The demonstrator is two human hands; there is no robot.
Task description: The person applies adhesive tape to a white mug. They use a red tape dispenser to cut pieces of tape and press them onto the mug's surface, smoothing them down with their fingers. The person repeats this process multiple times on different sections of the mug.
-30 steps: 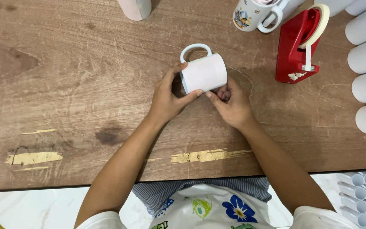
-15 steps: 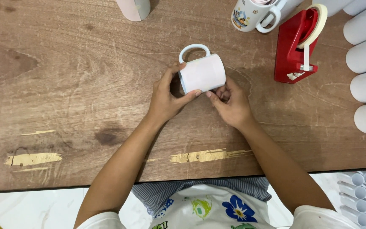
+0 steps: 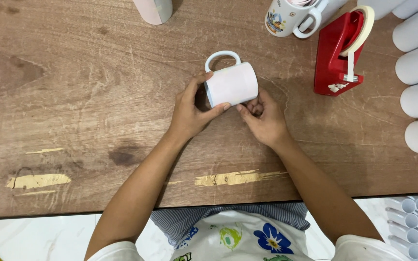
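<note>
A white paper sheet (image 3: 233, 83) is wrapped as a label around the mug lying on its side near the middle of the table's far half, pale pink-tinted, rectangular, covering the mug's wall. At the far edge, right of centre, an upright mug carries a printed picture label (image 3: 276, 20) in blue, yellow and orange. At the far edge, left of centre, a pale pink wrap (image 3: 149, 9) covers another cylinder, partly cut off. No packages, signs or screens are visible.
</note>
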